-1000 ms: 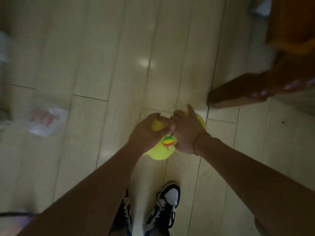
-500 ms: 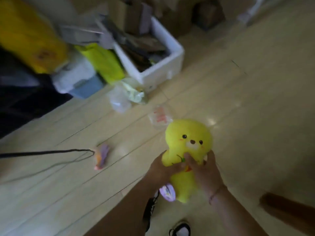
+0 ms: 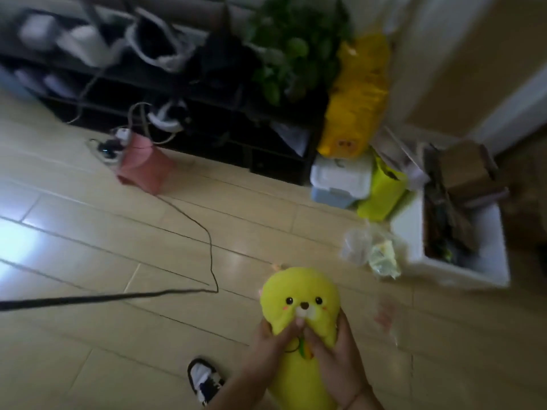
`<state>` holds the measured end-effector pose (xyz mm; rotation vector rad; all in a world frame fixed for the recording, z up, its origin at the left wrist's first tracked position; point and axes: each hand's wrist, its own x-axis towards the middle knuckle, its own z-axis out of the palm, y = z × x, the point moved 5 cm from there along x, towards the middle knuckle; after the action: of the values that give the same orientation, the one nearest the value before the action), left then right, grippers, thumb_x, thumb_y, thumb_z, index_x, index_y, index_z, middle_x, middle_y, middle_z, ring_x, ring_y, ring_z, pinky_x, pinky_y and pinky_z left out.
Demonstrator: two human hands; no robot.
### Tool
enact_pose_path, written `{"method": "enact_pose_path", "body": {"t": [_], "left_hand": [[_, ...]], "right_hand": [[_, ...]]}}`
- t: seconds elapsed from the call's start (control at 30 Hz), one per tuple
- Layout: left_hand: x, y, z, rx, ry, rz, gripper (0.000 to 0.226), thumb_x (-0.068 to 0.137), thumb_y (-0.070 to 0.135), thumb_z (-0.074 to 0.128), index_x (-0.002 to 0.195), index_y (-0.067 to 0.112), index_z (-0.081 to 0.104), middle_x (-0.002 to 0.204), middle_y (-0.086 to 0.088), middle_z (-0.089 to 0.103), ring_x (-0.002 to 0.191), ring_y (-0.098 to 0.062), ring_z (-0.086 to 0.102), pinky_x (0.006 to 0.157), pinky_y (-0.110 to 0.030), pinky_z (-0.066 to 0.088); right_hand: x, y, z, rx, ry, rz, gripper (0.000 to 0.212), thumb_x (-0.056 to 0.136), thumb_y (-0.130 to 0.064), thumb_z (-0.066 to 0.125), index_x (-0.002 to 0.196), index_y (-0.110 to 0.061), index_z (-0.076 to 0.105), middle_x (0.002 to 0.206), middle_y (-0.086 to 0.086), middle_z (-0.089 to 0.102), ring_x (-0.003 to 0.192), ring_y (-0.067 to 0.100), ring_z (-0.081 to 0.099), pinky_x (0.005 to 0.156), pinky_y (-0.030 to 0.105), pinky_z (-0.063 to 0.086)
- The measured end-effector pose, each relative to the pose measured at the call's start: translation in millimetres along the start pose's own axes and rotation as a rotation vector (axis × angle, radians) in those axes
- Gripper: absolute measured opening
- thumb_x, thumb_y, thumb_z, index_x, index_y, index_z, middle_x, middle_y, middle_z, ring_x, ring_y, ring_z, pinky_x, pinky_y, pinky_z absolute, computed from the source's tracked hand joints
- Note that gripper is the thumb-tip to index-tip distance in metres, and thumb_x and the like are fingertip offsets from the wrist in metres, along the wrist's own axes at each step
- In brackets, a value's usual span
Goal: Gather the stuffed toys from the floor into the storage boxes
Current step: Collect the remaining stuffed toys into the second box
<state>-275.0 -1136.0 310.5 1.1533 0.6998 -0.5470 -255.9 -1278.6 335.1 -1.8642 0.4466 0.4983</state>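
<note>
Both hands clasp the yellow stuffed toy [image 3: 299, 318] from either side, the left hand [image 3: 266, 347] and right hand [image 3: 334, 359] wrapped around its body with thumbs pressing its front just below the face. The toy is upright and off the floor [image 3: 118, 321], face toward the camera; a second ago it was gripped low over the person's shoes, so it has been lifted and the view has swung toward the clutter, which suggests carrying is under way. A shoe [image 3: 204, 380] shows near the bottom edge. Farther off, a black cable [image 3: 118, 297] crosses the floor. Beyond, right, a white box [image 3: 461, 273] holds cardboard; motion blur obscures its contents and the dark shelf [image 3: 177, 93] behind.
</note>
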Motion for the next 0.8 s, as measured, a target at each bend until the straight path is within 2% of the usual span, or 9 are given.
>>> {"method": "enact_pose_path", "body": {"t": [0.13, 0.2, 0.3, 0.4, 0.5, 0.57, 0.67, 0.73, 0.8], "left_hand": [[-10, 41, -63, -0.113, 0.132, 0.015, 0.084, 0.044, 0.058, 0.09, 0.114, 0.018, 0.066, 0.101, 0.002, 0.077, 0.095, -0.016, 0.072, 0.086, -0.038, 0.058], [-11, 53, -95, -0.142, 0.167, 0.007, 0.089, 0.04, 0.064, 0.089, 0.114, 0.021, 0.066, 0.102, 0.004, 0.076, 0.098, -0.015, 0.072, 0.093, -0.042, 0.055], [-10, 58, -142, -0.214, 0.215, -0.009, 0.075, 0.054, 0.052, 0.09, 0.116, 0.019, 0.066, 0.105, 0.004, 0.076, 0.101, -0.014, 0.071, 0.096, -0.04, 0.054], [-12, 57, -180, -0.287, 0.311, 0.008, 0.058, 0.063, 0.041, 0.088, 0.113, 0.024, 0.065, 0.099, 0.014, 0.076, 0.096, -0.005, 0.071, 0.086, -0.026, 0.056], [-21, 63, -213, -0.359, 0.436, 0.036, 0.046, 0.069, 0.035, 0.084, 0.109, 0.029, 0.062, 0.085, 0.027, 0.073, 0.084, 0.008, 0.069, 0.07, -0.012, 0.053], [-25, 71, -226, -0.39, 0.467, 0.051, 0.057, 0.065, 0.044, 0.085, 0.114, 0.029, 0.061, 0.095, 0.02, 0.075, 0.09, 0.004, 0.069, 0.077, -0.017, 0.056], [-28, 95, -238, -0.433, 0.512, 0.062, 0.073, 0.059, 0.056, 0.085, 0.122, 0.031, 0.058, 0.112, 0.009, 0.071, 0.102, -0.01, 0.068, 0.092, -0.035, 0.055], [-28, 122, -240, -0.399, 0.533, 0.097, 0.073, 0.06, 0.055, 0.085, 0.122, 0.03, 0.057, 0.113, 0.009, 0.071, 0.103, -0.01, 0.068, 0.092, -0.035, 0.055], [-28, 159, -231, -0.314, 0.522, 0.124, 0.081, 0.051, 0.06, 0.084, 0.121, 0.028, 0.059, 0.111, 0.009, 0.072, 0.101, -0.008, 0.068, 0.09, -0.033, 0.056]], "right_hand": [[11, -59, 59, -0.09, -0.066, 0.005, 0.109, 0.034, -0.081, 0.066, 0.132, -0.034, 0.049, 0.113, -0.016, 0.066, 0.098, 0.004, 0.063, 0.074, 0.019, 0.046], [16, -78, 91, -0.133, -0.097, 0.016, 0.106, 0.037, -0.077, 0.062, 0.132, -0.032, 0.05, 0.108, -0.01, 0.068, 0.091, 0.006, 0.063, 0.069, 0.02, 0.045], [20, -92, 142, -0.206, -0.168, 0.026, 0.107, 0.033, -0.081, 0.06, 0.129, -0.033, 0.052, 0.103, -0.008, 0.069, 0.084, 0.004, 0.062, 0.064, 0.021, 0.044], [31, -98, 187, -0.34, -0.268, -0.012, 0.12, 0.022, -0.095, 0.054, 0.126, -0.035, 0.051, 0.104, -0.004, 0.07, 0.084, 0.012, 0.064, 0.065, 0.025, 0.045], [40, -114, 230, -0.402, -0.407, -0.032, 0.107, 0.042, -0.083, 0.06, 0.132, -0.028, 0.049, 0.114, 0.002, 0.064, 0.091, 0.02, 0.059, 0.072, 0.029, 0.041], [45, -128, 251, -0.44, -0.505, -0.045, 0.095, 0.06, -0.076, 0.064, 0.136, -0.024, 0.045, 0.124, 0.005, 0.061, 0.1, 0.021, 0.057, 0.082, 0.032, 0.044], [54, -156, 271, -0.448, -0.593, -0.068, 0.11, 0.047, -0.084, 0.063, 0.138, -0.027, 0.042, 0.128, 0.003, 0.059, 0.113, 0.023, 0.058, 0.098, 0.042, 0.047], [61, -177, 271, -0.404, -0.608, -0.071, 0.115, 0.039, -0.087, 0.064, 0.137, -0.029, 0.043, 0.122, 0.001, 0.062, 0.109, 0.021, 0.061, 0.095, 0.043, 0.05], [66, -204, 259, -0.303, -0.602, -0.024, 0.101, 0.049, -0.075, 0.069, 0.136, -0.031, 0.041, 0.115, -0.005, 0.065, 0.1, 0.012, 0.063, 0.084, 0.037, 0.053]]}}
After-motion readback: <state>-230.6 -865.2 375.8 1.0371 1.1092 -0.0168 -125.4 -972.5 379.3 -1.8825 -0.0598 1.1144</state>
